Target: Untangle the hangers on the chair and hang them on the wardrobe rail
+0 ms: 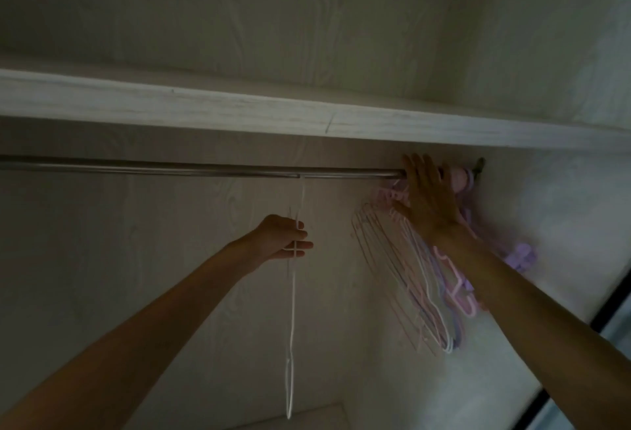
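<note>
A metal wardrobe rail point(177, 168) runs across the view under a pale shelf. One thin white hanger point(292, 310) hangs edge-on from the rail's middle, and my left hand point(285, 238) pinches its upper part just below the hook. At the rail's right end hangs a bunch of several pink, purple and white hangers point(423, 293). My right hand point(426, 197) lies flat with straight fingers against that bunch, fingertips up at the rail, pressing the hangers toward the right wall. The chair is out of view.
The pale wooden shelf point(307, 115) sits close above the rail. The wardrobe's back panel point(170, 241) lies behind, its side wall point(563, 224) at the right. A dark door frame edge point(580, 344) crosses the lower right corner.
</note>
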`<state>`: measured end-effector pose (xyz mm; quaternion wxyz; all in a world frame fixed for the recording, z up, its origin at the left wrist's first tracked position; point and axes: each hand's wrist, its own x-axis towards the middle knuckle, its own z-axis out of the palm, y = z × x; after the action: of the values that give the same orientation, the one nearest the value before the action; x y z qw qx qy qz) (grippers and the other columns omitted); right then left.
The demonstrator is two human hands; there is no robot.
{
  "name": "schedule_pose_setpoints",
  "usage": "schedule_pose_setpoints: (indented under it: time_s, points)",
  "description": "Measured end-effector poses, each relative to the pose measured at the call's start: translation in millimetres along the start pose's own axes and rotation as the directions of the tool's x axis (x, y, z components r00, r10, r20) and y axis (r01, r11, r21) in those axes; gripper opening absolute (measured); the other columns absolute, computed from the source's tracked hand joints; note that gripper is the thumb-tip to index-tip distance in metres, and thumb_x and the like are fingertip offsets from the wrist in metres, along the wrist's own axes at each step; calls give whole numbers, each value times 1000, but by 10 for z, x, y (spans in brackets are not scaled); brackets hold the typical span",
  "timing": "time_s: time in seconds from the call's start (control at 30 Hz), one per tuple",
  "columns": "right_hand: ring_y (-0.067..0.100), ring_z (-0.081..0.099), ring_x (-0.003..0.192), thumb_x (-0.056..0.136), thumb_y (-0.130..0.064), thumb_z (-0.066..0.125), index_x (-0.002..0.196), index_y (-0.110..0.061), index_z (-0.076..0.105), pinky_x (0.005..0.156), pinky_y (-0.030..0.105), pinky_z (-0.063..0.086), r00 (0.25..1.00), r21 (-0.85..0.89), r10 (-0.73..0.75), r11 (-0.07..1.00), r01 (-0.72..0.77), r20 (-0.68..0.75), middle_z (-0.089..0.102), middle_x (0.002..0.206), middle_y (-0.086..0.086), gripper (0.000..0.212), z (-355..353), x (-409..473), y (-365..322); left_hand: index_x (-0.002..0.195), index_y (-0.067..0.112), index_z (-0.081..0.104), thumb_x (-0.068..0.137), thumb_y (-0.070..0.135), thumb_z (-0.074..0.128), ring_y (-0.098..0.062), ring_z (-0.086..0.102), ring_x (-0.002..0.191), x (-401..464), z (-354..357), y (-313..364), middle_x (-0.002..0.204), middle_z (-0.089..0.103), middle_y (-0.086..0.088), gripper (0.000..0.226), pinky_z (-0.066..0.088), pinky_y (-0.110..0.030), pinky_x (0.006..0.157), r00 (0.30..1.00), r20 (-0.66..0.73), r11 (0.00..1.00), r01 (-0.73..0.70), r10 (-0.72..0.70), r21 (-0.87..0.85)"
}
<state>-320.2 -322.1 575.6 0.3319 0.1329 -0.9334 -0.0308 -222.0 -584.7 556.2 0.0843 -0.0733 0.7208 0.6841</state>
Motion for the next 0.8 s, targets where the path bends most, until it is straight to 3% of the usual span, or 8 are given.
schedule_pose_setpoints:
  time_s: [0.17,0.27,0.33,0.47,0.57,0.63,0.7,0.8]
  points:
    - [31,43,126,92,-51,41,137,-11,40,101,37,33,999,248,-20,968,32,-50,47,138,13,61,-302,-270,-479,124,-7,47,94,2,51,-31,56,120,8,96,34,126,53,-18,32,49,-36,90,998,70,998,9,-4,-65]
    - [21,64,95,95,-56,31,128,-18,41,86,31,48,851,484,-123,859,-165,510,63,115,6,51,-511,-613,-949,129,-7,46,95,7,49,-28,58,112,54,229,50,122,52,-15,37,49,-33,89,995,103,998,-6,13,-67]
    - [13,67,70,95,-55,34,126,-17,39,84,33,53,711,513,-204,821,-251,673,68,106,5,49,-515,-774,-1097,131,-5,45,94,13,51,-23,55,103,56,376,93,109,52,-10,41,49,-29,86,993,117,999,-21,26,-38]
    - [1,52,36,101,-27,34,106,-13,46,61,27,50,794,588,-144,751,-301,591,70,77,4,19,-370,-704,-1038,130,2,46,95,16,49,-20,53,104,29,611,263,112,56,-10,38,46,-31,96,992,102,992,-87,78,90]
    - [1,45,28,99,-12,32,91,-12,48,42,17,40,848,596,7,708,-378,530,60,59,-1,18,-347,-519,-914,111,14,61,92,15,53,-20,59,99,28,633,391,111,60,-7,20,48,-26,78,977,74,924,-215,202,315]
    - [0,45,27,98,-9,33,88,-12,49,38,13,37,855,580,65,708,-403,515,57,57,-1,19,-330,-406,-845,106,22,66,87,18,57,-18,66,96,35,558,403,108,68,-2,22,52,-28,80,933,-37,794,-284,359,537]
    - [-1,46,27,97,-7,34,88,-10,51,36,12,37,850,562,100,709,-426,517,57,57,0,19,-274,-317,-797,113,26,62,86,20,55,-19,62,104,20,462,344,115,65,1,28,49,-30,88,764,-128,516,-292,633,805]
    - [1,51,35,95,-7,36,93,-7,56,43,15,42,810,502,109,735,-456,576,58,55,-1,20,-136,-275,-778,139,19,39,89,19,51,-21,46,122,7,322,229,137,46,-2,51,34,-31,103,576,55,116,-256,816,960]
